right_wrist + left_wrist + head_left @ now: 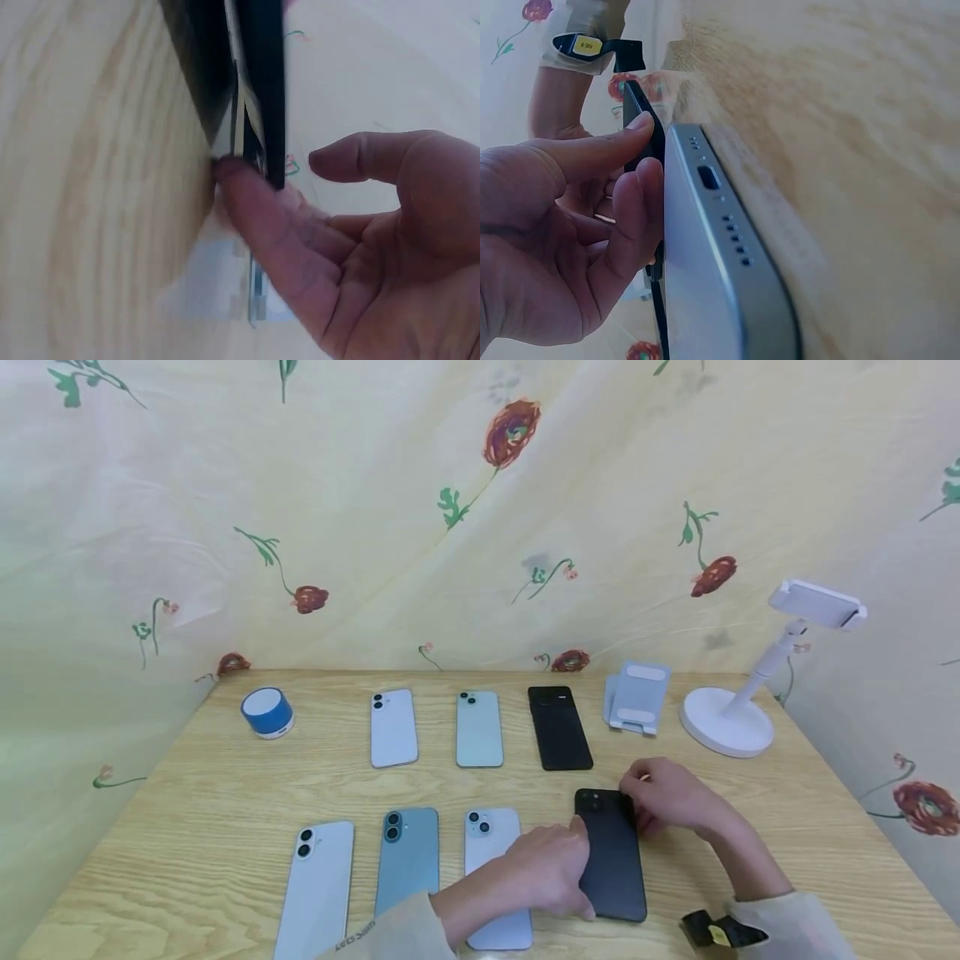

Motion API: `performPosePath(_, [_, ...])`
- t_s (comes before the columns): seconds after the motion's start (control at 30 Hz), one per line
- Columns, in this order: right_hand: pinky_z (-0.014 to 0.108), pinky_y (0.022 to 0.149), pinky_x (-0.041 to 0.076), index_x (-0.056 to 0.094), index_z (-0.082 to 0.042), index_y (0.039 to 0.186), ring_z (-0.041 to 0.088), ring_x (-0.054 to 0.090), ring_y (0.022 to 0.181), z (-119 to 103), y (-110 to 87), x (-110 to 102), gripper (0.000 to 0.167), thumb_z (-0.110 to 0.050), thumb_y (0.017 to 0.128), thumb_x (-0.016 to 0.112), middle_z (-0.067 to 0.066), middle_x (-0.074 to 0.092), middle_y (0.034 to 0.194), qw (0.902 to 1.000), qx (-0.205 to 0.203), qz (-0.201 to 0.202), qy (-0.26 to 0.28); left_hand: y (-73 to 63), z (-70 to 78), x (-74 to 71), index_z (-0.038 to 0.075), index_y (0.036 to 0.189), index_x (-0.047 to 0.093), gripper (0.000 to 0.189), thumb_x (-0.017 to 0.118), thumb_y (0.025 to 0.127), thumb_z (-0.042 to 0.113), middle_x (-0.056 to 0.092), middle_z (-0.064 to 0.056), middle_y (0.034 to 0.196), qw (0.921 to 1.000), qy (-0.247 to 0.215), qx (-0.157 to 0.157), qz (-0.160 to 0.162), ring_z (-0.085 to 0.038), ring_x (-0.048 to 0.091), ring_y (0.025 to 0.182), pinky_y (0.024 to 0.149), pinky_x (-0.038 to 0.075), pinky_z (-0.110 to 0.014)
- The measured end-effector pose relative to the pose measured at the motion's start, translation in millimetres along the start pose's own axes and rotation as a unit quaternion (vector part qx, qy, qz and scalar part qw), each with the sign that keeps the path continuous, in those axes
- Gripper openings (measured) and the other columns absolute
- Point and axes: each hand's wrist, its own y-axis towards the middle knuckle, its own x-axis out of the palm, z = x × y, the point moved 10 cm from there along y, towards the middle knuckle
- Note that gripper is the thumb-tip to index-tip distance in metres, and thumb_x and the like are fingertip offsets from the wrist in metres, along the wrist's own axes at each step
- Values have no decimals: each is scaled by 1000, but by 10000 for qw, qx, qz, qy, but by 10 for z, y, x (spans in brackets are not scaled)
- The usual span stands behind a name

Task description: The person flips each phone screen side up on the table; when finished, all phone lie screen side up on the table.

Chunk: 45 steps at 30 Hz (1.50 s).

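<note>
A black smartphone [611, 864] lies back up at the right end of the front row, its camera lenses at the top left. My left hand [547, 864] holds its left edge, thumb near the lower corner and fingers farther up. The upper right edge is where my right hand [671, 795] grips it. In the right wrist view, a fingertip [244, 176] reaches in at the phone's edge, while the thumb [349, 159] stands out to the side. Just left of the phone, a pale lavender smartphone [501, 931] lies partly hidden under my left forearm.
A blue-grey phone [408, 860] and a white phone [318, 877] continue the front row. Behind lie a lilac phone [393, 731], a pale green phone [480, 735] and another black phone [562, 735]. A blue speaker [268, 714], folding stand [641, 693] and white phone stand [727, 727] stand farther back.
</note>
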Motion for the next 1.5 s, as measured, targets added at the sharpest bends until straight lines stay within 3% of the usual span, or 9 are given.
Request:
performPosePath(0.1, [39,64,64,66,6,106,22,71,70,-13,-12,-15,27,-17,105,51,10,68,82,9989,-191,-147,394,-16,-16,-5,9,160,43,106,94,76,50,71,1,135,10000,-58,-2,-78,-10,70,109,83,59,-27])
performPosePath(0.23, [38,66,65,65,10,115,22,73,71,-90,-43,-29,29,-14,105,52,11,73,82,9932,-493,-403,972,-63,-39,-36,7,159,42,103,94,79,45,74,0,110,9976,-633,127,-231,-8,72,79,67,58,-23])
performPosePath(0.33, [38,67,66,62,13,120,22,74,73,-145,-64,-22,30,-10,104,52,14,75,85,9877,-673,-580,1285,-103,-72,-32,7,148,50,85,91,83,42,69,-2,81,9862,-1574,212,-467,-13,65,52,51,52,-24])
performPosePath(0.47, [38,69,66,59,15,124,23,75,75,-180,-93,-21,31,-8,103,53,15,76,89,9854,-806,-664,1342,-130,-99,-22,11,125,57,58,82,91,49,66,-4,69,9658,-2492,267,-670,-19,64,49,47,51,-30])
performPosePath(0.67, [39,72,66,54,16,132,26,77,82,-220,-129,-1,36,-4,101,51,20,78,100,9817,-963,-815,1428,-120,-83,-38,13,113,58,48,69,98,57,65,-4,73,9622,-2611,404,-653,-21,66,50,46,53,-32])
performPosePath(1.07, [41,75,66,48,15,141,26,78,85,-294,-123,44,44,-3,102,57,21,78,104,9749,-1239,-971,1575,-107,-108,-28,13,110,58,48,66,99,58,65,-5,74,9586,-2733,372,-703,-21,67,50,46,53,-32])
performPosePath(1.5, [43,78,66,44,15,146,29,79,87,-361,-148,78,50,-4,102,58,24,78,108,9703,-1445,-1046,1635,-104,-138,-8,13,122,59,53,65,99,61,66,-7,76,9529,-2937,198,-722,-23,68,51,46,54,-32])
